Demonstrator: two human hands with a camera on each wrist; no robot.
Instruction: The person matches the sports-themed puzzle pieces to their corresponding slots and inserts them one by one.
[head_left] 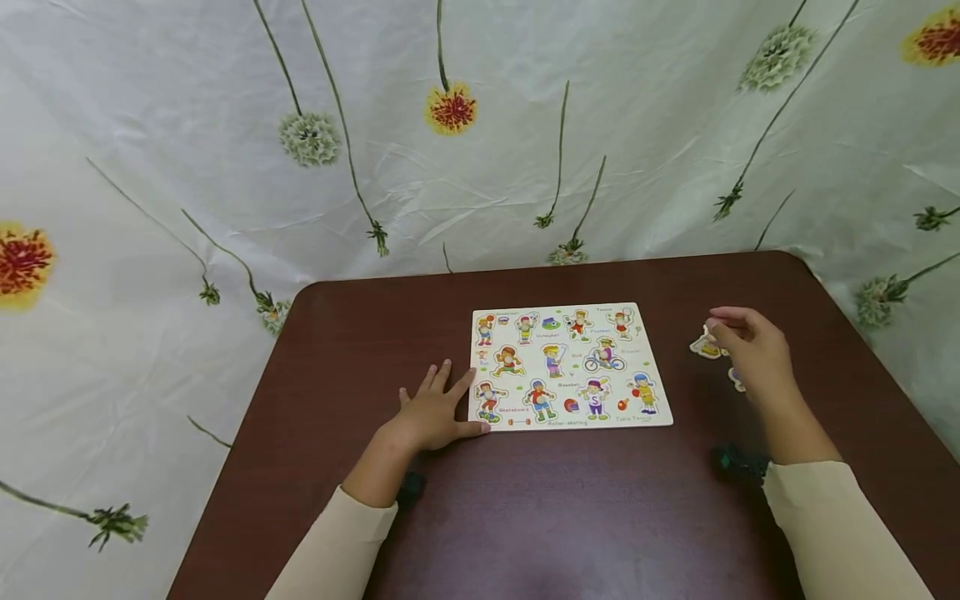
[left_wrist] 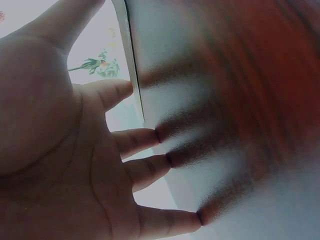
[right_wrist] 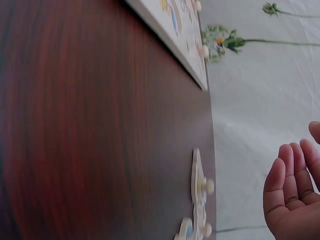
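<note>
A pale wooden knob puzzle board (head_left: 567, 367) with cartoon sports figures lies on the table. My left hand (head_left: 431, 414) has its fingers spread beside the board's left edge, the thumb at the near left corner; in the left wrist view its fingertips touch the table. To the right of the board, my right hand (head_left: 757, 354) hovers over several loose puzzle pieces (head_left: 705, 346). Its fingers are loosely bent in the right wrist view, and nothing shows between them. A knobbed piece (right_wrist: 196, 180) lies below that hand. Another piece (head_left: 736, 380) is partly hidden by the hand.
The dark brown table (head_left: 570, 508) has rounded far corners. Behind it hangs a white cloth (head_left: 510, 192) printed with flowers. A dark object (head_left: 738, 461) shows under the right wrist, and another (head_left: 410, 489) under the left.
</note>
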